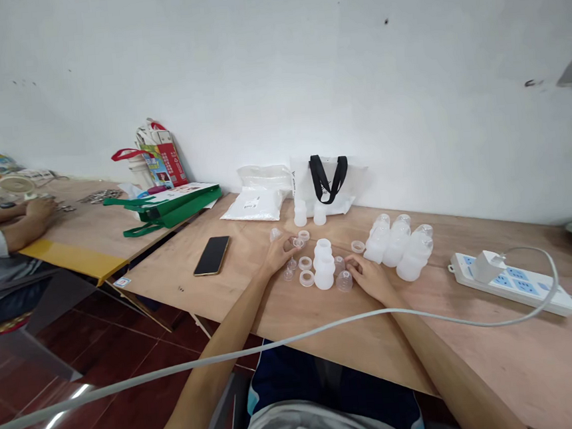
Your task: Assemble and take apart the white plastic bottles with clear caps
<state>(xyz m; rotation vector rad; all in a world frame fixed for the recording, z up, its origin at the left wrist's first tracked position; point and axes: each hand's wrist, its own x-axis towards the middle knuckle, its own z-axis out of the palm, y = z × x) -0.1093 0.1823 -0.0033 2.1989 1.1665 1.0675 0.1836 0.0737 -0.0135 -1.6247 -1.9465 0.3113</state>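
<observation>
Left hand (279, 254) lies on the counter (295, 320) with its fingers (288, 239) spread wide, tips just beside a clear plastic ring (297, 242). No hold is evident. Right hand (369, 277) rests with its fingers (355, 266) loosely curled, nearest a clear teat (343, 281); whether they hold anything cannot be told.

A milky plastic bottle (324, 264) stands upright between the hands. Further rings (306, 278) and clear teats (288, 274) lie scattered around it, mostly on the left side. Three milky bottles (398, 248) lie tilted side by side to the right of the hands, well clear of them. Two smaller upright bottles (300, 213) stand at the back, before a white bag with black handles (323, 179).

A phone (211, 256) lies on the counter to the left. A power strip (502, 282) lies to the right, a white charger (488, 265) plugged into it. On a separate table, a seated person's hand (40, 209) rests near a green bag (165, 208).
</observation>
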